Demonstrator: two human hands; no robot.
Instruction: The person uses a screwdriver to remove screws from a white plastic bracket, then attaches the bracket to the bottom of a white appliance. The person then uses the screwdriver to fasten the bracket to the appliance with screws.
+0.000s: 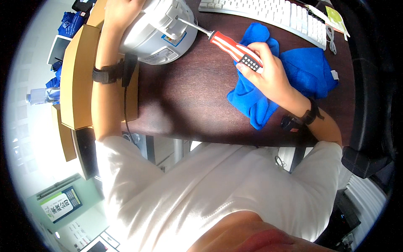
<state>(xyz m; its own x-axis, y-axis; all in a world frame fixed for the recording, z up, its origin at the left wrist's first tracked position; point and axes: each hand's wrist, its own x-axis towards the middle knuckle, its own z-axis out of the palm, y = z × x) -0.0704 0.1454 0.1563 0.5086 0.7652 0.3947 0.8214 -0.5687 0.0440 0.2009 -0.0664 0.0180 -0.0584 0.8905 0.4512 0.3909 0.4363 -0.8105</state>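
A white rice cooker (155,46) stands tilted at the far left of the table. My left hand (122,13) rests against its upper left side; the picture's top edge cuts off most of the fingers, so their closure is unclear. My right hand (268,69) is closed around the red, white and black handle of a screwdriver (226,44). The metal shaft points left, its tip at a spot beside the cooker's hinge-like white part. Beneath and beside my right hand lie crumpled blue cloths (308,69).
A white keyboard (268,14) lies along the far edge, with a coiled white cable (331,40) by its right end. Cardboard boxes (79,80) stand left of my left forearm. A small black object (290,123) sits near the front edge. A black chair (369,105) is at right.
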